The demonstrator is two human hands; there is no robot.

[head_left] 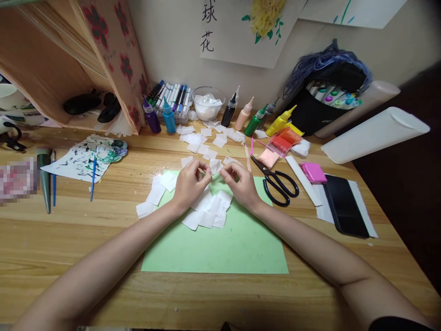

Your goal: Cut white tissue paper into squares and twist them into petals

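Note:
Both hands are over the top part of a green sheet of paper point(248, 248), fingertips close together. My left hand point(191, 184) is closed in a pinch at the left edge of a small white paper piece point(216, 166). At that piece's right edge, my right hand point(242, 183) is pinched in the same way; its fingertips partly hide the contact. Below the hands, overlapping white paper squares point(206, 219) lie on the green sheet. More white squares point(156, 193) lie across its left edge, and several loose ones point(195, 142) are scattered beyond it.
Black-handled scissors point(280, 184) lie right of the green sheet, near a phone point(346, 207) and a pink case point(313, 173). Paint bottles point(255, 123), a glass bowl point(208, 105) and markers point(172, 96) stand at the back. Left are a paint-marked sheet point(81, 158) and brushes point(93, 179).

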